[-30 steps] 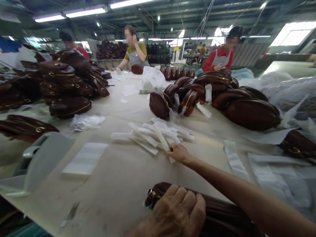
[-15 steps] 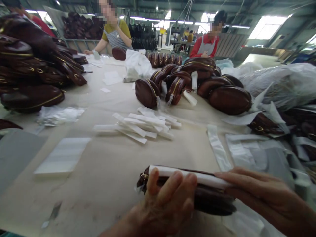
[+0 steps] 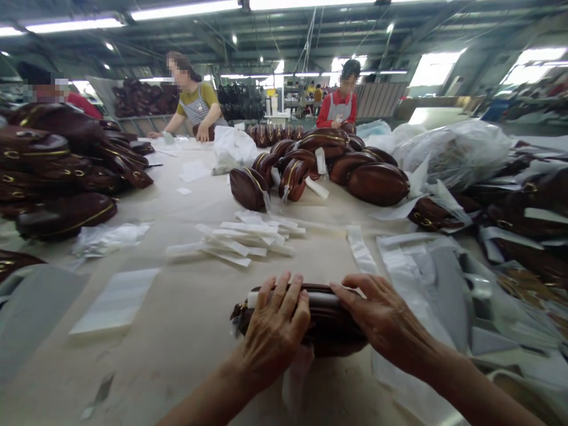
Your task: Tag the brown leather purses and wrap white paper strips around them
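Far left, person in yellow sleeves (image 3: 193, 106): hand down from face since earlier; far middle, white plastic bag (image 3: 233, 147), contents unclear. Near middle, left hand (image 3: 275, 322): grip loosely spread over white strip (image 3: 323, 298), thumb hidden, closure cannot be told; strip now pressed along top of brown bag (image 3: 335, 328) on surface (image 3: 155, 367), bag's inside unseen. Right hand (image 3: 390, 322): grip part-curled at bag's right edge, pinch cannot be told. Far right, clear plastic bag (image 3: 459, 151), contents blurred
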Demonstrator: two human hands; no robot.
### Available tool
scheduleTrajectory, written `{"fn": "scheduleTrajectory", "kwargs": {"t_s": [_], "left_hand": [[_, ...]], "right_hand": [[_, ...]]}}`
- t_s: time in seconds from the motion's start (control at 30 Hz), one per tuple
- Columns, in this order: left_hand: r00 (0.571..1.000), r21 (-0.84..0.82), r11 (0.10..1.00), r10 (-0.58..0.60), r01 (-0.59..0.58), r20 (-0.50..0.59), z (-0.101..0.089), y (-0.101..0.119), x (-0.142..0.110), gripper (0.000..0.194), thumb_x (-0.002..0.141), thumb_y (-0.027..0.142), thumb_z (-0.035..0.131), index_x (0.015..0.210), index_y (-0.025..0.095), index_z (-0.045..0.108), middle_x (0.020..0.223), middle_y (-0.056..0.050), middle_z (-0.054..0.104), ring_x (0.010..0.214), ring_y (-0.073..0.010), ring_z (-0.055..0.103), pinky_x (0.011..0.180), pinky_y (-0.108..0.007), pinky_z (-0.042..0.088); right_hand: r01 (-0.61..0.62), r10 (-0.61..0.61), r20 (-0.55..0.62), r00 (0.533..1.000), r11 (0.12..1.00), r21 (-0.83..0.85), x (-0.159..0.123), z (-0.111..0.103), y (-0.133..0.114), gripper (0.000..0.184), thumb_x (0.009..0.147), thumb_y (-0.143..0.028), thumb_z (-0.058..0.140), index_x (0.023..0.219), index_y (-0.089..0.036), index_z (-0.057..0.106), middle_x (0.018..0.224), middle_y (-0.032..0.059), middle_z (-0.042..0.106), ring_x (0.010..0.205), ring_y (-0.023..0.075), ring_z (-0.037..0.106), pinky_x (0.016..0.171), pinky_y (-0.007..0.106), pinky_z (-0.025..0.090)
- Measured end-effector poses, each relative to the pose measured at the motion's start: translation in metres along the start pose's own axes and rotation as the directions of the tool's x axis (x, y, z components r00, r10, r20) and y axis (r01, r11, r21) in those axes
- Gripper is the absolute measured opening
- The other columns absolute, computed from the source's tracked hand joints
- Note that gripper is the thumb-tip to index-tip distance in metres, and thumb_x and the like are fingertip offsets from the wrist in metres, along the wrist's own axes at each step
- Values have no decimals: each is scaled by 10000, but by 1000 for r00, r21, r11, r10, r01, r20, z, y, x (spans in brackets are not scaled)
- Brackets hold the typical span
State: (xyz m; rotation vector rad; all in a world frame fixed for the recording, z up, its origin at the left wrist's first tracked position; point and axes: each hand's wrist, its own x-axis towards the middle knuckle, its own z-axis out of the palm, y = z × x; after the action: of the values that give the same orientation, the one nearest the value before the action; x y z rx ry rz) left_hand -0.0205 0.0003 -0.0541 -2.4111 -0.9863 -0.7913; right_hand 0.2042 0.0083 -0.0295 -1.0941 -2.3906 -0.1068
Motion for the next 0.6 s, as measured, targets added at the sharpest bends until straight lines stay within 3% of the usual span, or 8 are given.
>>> {"fn": "scheduleTrajectory", "kwargs": {"t_s": [0.1,0.2,0.3,0.37,0.43,0.5,0.6], "left_hand": [[999,27,999,30,-31,9,-1,0,7,204,877,188,478,1010,57,561,1194,-225,571,1146,-360,502,944,-523,392],[999,-35,998,43,-42,18,-1,-4,16,148,901,193,432,935,101,544,1019,-166,638,919,-266,601,817,-415,474],[1000,-26,1000,11,-11,26,2,-10,23,243,939,270,355,973,96,522,834,-110,637,712,-215,587,648,-335,476],[999,41,998,41,-42,37,5,-13,25,315,949,296,314,1025,66,516,813,-111,629,694,-221,578,626,-334,460],[994,69,992,99,-102,43,8,-16,24,321,948,294,323,1032,59,525,838,-115,626,716,-224,575,649,-335,448],[990,54,989,135,-136,33,9,-19,20,305,940,291,358,1023,57,536,853,-117,621,741,-226,570,683,-335,437],[989,43,988,146,-147,13,9,-23,14,307,930,291,390,1042,46,538,867,-127,615,767,-238,563,714,-342,423]], "right_hand": [[-9,11,-21,1000,996,89,-8,5,-4,360,947,-308,376,1224,-147,540,1133,130,602,1023,217,553,877,385,464],[14,-3,-115,993,995,96,-15,16,-8,389,938,-332,409,1231,-108,531,1153,141,614,1050,230,543,893,391,464],[-29,51,-225,973,995,99,-16,24,-12,334,933,-271,430,1182,-101,572,1137,144,631,1045,227,551,896,384,465],[-65,107,-232,967,981,183,-17,25,-10,336,939,-296,418,1168,-118,587,1135,131,637,1045,210,561,905,364,468],[-146,216,-216,952,944,297,-23,23,-3,350,954,-315,374,1168,-139,589,1128,109,640,1054,178,565,917,325,469],[-299,374,-209,904,899,318,-36,23,10,359,963,-310,337,1158,-151,593,1103,102,643,1050,163,567,914,308,472],[-536,536,-193,822,842,55,-67,31,29,337,948,-309,370,1121,-168,622,1123,135,624,1089,225,534,924,400,445]]}}
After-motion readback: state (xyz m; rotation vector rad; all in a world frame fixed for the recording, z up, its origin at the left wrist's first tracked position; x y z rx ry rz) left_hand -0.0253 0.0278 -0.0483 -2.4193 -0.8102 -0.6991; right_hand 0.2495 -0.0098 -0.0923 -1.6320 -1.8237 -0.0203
